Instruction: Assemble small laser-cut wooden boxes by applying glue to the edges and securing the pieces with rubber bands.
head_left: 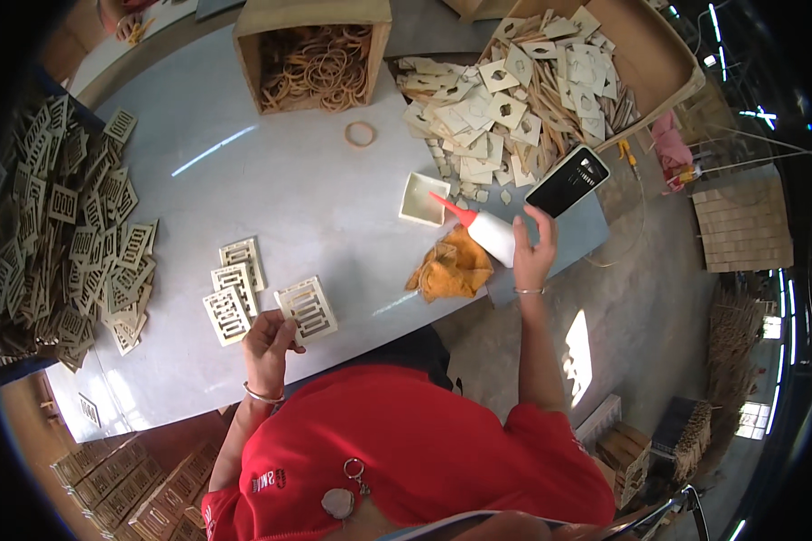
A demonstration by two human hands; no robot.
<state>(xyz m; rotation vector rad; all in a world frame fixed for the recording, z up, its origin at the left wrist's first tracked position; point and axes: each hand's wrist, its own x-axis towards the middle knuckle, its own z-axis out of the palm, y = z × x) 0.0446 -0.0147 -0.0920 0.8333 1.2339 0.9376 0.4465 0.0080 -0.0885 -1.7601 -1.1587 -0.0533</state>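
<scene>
Low over the table's near edge, my left hand (266,347) pinches a square slotted wooden panel (307,308) by its corner. Beside it lie several similar panels (229,311), overlapping each other. My right hand (534,251) is at the base of a white squeeze bottle (492,238), thumb and forefinger apart; whether it touches the bottle cannot be made out. The bottle lies tilted, its red nozzle (451,207) over a small square tray (415,203). A crumpled orange cloth (451,266) sits under or against the bottle.
A big heap of slotted panels (81,234) covers the left side. A box of rubber bands (320,72), one loose band (360,134), thin cut-out wooden pieces (505,99) and a black phone (567,182) are at the back and right. Another person's hand (128,25) shows far left.
</scene>
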